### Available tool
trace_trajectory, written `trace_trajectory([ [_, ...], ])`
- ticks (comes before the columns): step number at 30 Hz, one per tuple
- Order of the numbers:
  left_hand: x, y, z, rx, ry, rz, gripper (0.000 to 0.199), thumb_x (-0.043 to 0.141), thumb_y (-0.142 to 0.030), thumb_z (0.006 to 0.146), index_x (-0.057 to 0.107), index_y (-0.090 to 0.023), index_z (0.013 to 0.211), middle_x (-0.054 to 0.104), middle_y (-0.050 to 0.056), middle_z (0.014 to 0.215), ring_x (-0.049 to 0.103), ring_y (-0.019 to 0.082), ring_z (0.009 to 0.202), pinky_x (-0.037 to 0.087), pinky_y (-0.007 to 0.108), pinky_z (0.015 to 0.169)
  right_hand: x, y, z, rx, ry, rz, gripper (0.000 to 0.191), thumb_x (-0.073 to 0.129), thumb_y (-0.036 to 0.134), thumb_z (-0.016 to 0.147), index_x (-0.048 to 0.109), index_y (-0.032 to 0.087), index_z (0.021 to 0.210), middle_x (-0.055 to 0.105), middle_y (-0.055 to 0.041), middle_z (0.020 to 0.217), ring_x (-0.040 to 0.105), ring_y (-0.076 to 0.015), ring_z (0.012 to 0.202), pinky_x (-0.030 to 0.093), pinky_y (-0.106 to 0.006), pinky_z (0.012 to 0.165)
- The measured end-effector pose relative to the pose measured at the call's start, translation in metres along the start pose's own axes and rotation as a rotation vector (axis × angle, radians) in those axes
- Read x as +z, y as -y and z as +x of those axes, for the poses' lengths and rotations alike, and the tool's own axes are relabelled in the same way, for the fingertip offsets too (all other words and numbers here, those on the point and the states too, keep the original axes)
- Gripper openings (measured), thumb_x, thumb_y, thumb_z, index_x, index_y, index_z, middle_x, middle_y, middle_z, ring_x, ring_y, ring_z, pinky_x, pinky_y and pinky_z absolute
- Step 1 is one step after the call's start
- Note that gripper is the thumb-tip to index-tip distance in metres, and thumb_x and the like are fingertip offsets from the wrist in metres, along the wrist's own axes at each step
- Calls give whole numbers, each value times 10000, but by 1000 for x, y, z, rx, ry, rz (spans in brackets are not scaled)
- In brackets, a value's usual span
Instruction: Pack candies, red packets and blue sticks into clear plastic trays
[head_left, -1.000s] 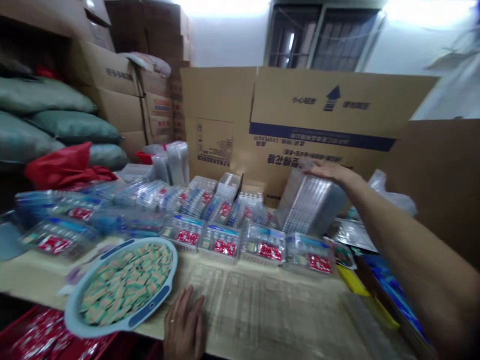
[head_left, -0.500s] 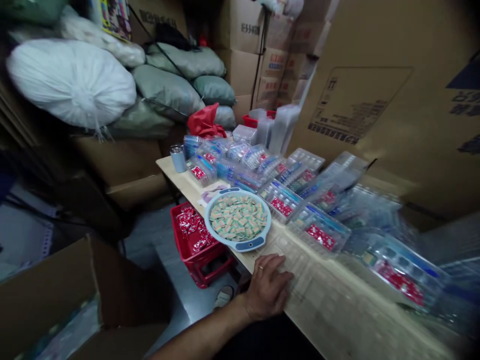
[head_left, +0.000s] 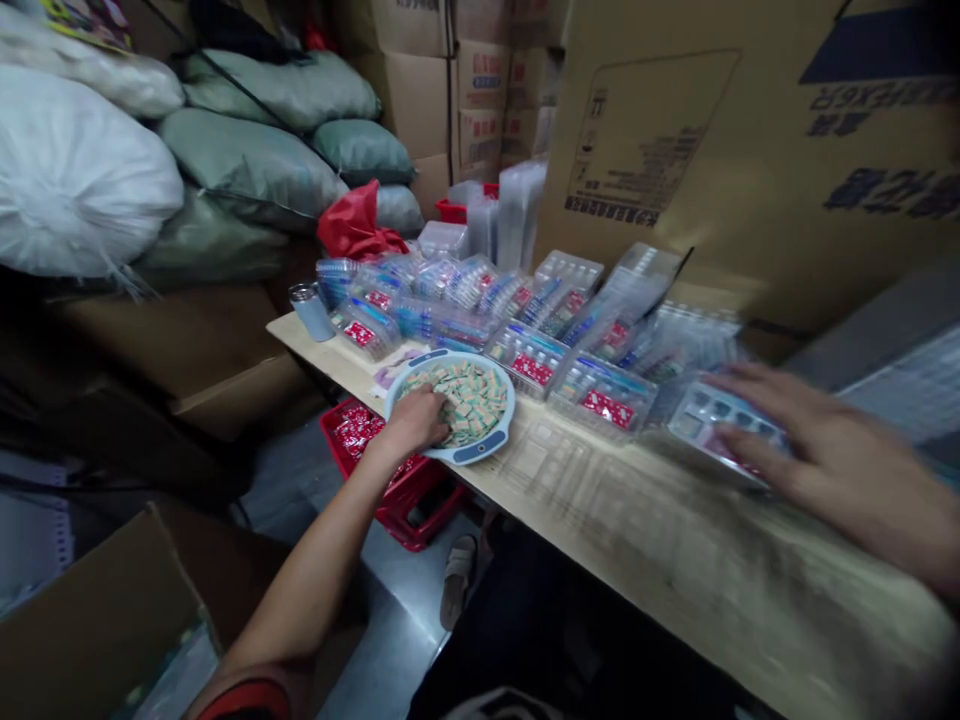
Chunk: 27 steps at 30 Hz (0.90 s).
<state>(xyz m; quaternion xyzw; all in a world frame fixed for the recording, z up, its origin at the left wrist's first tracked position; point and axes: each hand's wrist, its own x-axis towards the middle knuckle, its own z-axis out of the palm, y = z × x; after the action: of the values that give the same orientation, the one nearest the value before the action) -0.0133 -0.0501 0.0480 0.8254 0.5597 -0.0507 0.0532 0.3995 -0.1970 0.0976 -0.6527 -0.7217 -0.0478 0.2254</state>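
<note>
My left hand [head_left: 421, 418] reaches into a pale blue basin [head_left: 491, 441] of small green and beige pieces [head_left: 472, 398]. Its fingertips are hidden among the pieces, so its grip cannot be made out. On the right, my right hand [head_left: 802, 440] is spread, blurred, over a clear plastic case [head_left: 694, 412] with round and square compartments. Its thumb and fingers are apart at the case's near side. Two more clear cases with red packets, a middle one [head_left: 604, 398] and one nearer the basin [head_left: 529, 362], lie along the table.
Many filled clear cases [head_left: 469, 285] crowd the back of the wooden table [head_left: 637, 520]. A metal tumbler [head_left: 311, 312] stands at its far left corner. Below is a red crate [head_left: 405, 510] with red packets. An open carton [head_left: 97, 610] is at lower left; a large cardboard sheet [head_left: 645, 130] stands behind.
My left hand has moved from the table edge into the basin. My right hand has come into view at the right, over a case. The view has shifted, moving the scene left and up.
</note>
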Motion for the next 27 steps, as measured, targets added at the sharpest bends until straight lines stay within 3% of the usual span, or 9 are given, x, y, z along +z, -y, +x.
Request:
trace_trajectory([
  [5,8,1,8,59,-84,-29,322,646,-215,738,755,-125,1027,696,154,1079,674,301,958,498,346,809,57,51,-16,-29,166,210,455,412,386,986,658,195,1318,622,-148,1402,575,-318,1317,468,-525,1097],
  [9,12,20,19,28,-168,-256,310,708,-223,659,754,-143,955,701,81,837,655,265,829,477,321,732,78,72,-6,21,222,371,410,450,327,943,691,194,1247,701,-104,1271,666,-279,1156,509,-467,1035],
  [13,17,30,36,-9,-204,-902,285,734,-268,633,683,-163,892,621,-6,684,581,172,632,446,269,602,101,96,22,61,273,510,374,485,241,908,732,202,1186,747,-81,1149,705,-239,993,541,-394,939],
  [16,23,24,45,18,-128,-1416,449,812,-296,602,645,-171,999,667,1,796,600,148,634,466,253,586,129,127,57,78,273,628,362,504,174,889,741,221,1158,756,-64,1104,691,-228,997,521,-362,930],
  [18,26,18,46,51,-95,-1591,543,871,-329,588,641,-176,1055,697,19,890,633,150,692,494,257,628,151,148,83,155,273,712,380,531,157,882,709,211,1213,753,-58,1012,683,-213,918,518,-331,865],
  [22,31,12,43,139,-117,-1668,508,911,-403,611,672,-164,990,708,21,898,646,154,780,511,283,775,190,181,123,255,239,789,401,615,159,829,654,181,1228,679,-4,793,617,-172,715,483,-282,725],
  [27,33,17,44,137,-232,-1513,390,758,-507,784,753,-163,968,727,53,920,629,181,822,492,300,793,223,197,137,277,182,900,99,647,263,794,606,209,866,592,33,692,556,-151,650,426,-258,642],
])
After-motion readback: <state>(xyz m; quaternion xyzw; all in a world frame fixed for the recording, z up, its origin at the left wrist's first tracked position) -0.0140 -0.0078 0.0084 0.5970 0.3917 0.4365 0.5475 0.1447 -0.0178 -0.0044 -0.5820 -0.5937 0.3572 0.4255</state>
